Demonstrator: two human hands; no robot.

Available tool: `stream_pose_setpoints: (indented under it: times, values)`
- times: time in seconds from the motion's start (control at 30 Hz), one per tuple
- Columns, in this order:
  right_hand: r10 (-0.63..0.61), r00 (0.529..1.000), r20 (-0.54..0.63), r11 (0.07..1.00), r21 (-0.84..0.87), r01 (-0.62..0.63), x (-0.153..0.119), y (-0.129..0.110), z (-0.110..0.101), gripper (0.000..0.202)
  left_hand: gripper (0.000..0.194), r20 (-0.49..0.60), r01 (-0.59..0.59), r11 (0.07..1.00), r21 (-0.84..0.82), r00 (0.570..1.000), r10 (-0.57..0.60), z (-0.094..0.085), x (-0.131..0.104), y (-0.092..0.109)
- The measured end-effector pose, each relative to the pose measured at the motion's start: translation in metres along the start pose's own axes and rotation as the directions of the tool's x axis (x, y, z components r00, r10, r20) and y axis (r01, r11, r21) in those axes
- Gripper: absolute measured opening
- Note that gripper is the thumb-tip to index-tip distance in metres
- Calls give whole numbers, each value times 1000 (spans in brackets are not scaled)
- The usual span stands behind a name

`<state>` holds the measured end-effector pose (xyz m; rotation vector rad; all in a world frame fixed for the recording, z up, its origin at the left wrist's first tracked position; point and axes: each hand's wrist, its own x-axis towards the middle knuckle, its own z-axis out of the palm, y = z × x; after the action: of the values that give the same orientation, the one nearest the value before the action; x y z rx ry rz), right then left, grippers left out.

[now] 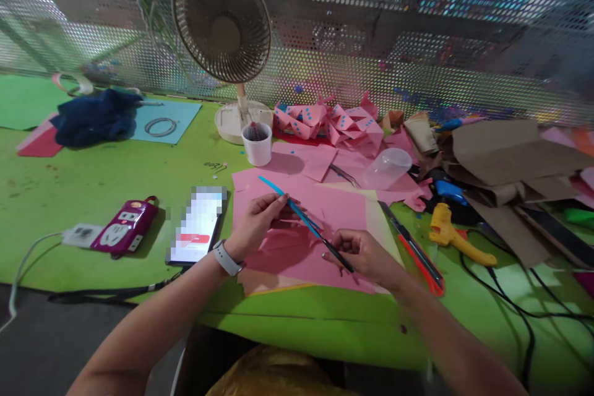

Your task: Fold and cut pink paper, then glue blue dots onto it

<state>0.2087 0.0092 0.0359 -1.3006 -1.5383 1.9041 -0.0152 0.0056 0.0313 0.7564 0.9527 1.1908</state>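
My left hand (268, 218) pinches a narrow blue paper strip (298, 212) between thumb and fingers. The strip slants from upper left down to the right, and its lower part looks doubled. A slim black tool (341, 255) sits in my closed right hand (364, 255), its tip meeting the strip's lower end; its exact kind is unclear. Both hands are just above a stack of pink paper sheets (341, 213), with a paler yellow sheet (381, 223) showing at its right edge.
Left are a phone (197, 226) and a purple power socket (121, 227). Right lie an orange cutter (417, 253), a yellow glue gun (457, 238) with cables, and brown paper (501, 148). Behind stand a white cup (257, 151), folded pink paper shapes (355, 127) and a fan (223, 25).
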Motion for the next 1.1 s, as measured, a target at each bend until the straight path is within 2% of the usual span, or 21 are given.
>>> stream_pose_setpoints:
  times: [0.67,0.93,1.1]
  values:
    - [35,999,-3,999,-17,-35,1,-1,-1,47,28,34,26,998,-53,999,-24,-1,1,-7]
    - [15,999,-31,1000,-9,-16,1,1,-1,47,28,-49,-6,996,-88,999,2,-1,3,-5]
    - [16,999,-34,1000,-21,-16,1,1,-2,47,24,-57,-1,992,-127,998,-6,-1,3,-4]
